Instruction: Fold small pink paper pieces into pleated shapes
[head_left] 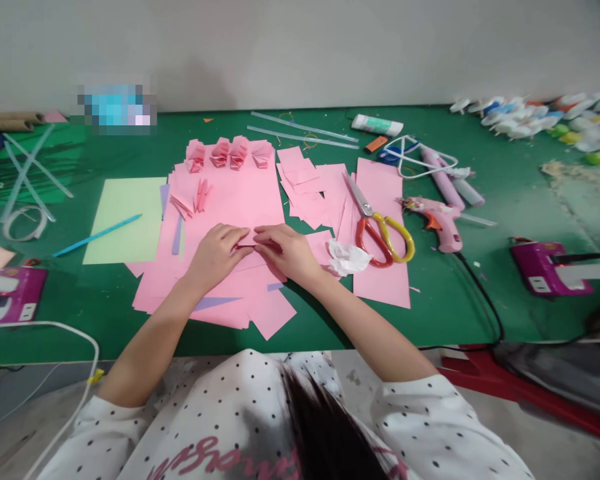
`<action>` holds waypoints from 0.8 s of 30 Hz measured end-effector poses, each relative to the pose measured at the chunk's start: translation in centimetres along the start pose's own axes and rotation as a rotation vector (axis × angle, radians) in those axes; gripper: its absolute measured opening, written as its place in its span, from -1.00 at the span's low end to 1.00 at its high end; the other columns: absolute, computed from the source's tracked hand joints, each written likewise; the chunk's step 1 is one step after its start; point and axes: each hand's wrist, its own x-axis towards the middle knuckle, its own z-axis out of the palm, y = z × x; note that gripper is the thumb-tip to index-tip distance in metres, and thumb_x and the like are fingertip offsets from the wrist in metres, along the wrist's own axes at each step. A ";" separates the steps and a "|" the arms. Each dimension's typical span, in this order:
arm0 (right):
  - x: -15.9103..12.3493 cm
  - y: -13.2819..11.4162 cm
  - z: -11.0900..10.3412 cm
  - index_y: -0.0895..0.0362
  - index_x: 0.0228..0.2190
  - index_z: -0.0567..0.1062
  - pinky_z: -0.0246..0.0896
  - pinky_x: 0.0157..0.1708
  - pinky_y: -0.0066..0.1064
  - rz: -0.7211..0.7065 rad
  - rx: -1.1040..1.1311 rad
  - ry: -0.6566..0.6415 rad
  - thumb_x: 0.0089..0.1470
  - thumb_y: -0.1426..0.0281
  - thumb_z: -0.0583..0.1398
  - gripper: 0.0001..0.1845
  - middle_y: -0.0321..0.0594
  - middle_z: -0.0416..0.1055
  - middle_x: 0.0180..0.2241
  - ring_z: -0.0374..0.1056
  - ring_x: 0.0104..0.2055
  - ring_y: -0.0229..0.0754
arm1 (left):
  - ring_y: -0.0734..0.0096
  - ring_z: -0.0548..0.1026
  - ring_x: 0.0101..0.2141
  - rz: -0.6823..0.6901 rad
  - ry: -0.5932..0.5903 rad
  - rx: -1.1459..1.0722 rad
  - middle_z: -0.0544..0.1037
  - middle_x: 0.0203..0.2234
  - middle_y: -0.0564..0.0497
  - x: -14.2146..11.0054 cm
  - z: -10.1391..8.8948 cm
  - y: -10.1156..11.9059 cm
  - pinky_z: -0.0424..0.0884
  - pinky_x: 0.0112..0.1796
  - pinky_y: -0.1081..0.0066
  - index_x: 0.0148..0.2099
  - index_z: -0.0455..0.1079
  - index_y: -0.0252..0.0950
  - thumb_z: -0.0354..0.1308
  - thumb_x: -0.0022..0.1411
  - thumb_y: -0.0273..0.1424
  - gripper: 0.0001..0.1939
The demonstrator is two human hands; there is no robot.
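Note:
Between my fingertips is a small folded piece of pink paper, mostly covered by the fingers. My left hand pinches its left end, and my right hand pinches the right end. Both hands rest over a pile of large pink sheets. At the pile's far edge stand several pleated pink paper pieces. Closer to my left hand lie narrow folded pink strips. Cut pink squares are scattered beyond my right hand, and a crumpled white tissue is beside it.
Scissors with red and yellow handles lie on the right, near a pink glue gun with a black cord. A blue pencil crosses a pale green sheet. Purple power boxes sit at both sides of the green table.

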 end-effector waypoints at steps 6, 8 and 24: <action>0.1 0.0 -0.1 0.08 -0.25 0.59 0.44 -0.03 -0.09 -0.048 -0.072 0.023 0.17 0.37 0.32 -0.92 -0.06 0.60 -0.11 0.46 -0.05 0.00 | 0.20 0.57 -0.12 -0.011 0.023 -0.027 0.67 -0.17 -0.12 0.0 0.3 -0.1 0.51 -0.06 0.18 -0.05 0.55 -0.30 0.15 0.41 -0.30 -0.78; 0.1 -0.1 -0.2 0.09 -0.25 0.59 0.44 -0.05 -0.11 -0.047 -0.064 0.017 0.18 0.38 0.31 -0.92 -0.07 0.61 -0.14 0.47 -0.08 -0.01 | 0.21 0.58 -0.14 -0.020 0.036 -0.035 0.67 -0.18 -0.11 0.0 0.3 -0.1 0.52 -0.07 0.19 -0.05 0.55 -0.31 0.18 0.39 -0.31 -0.79; 0.0 -0.2 -0.3 0.06 -0.16 0.58 0.47 -0.11 -0.09 -0.013 -0.082 0.000 0.21 0.34 0.26 -0.84 -0.12 0.64 -0.18 0.48 -0.15 0.00 | 0.18 0.59 -0.10 -0.001 0.008 -0.066 0.67 -0.12 -0.18 -0.1 0.3 0.2 0.52 -0.05 0.14 0.06 0.51 -0.32 0.12 0.43 -0.30 -0.71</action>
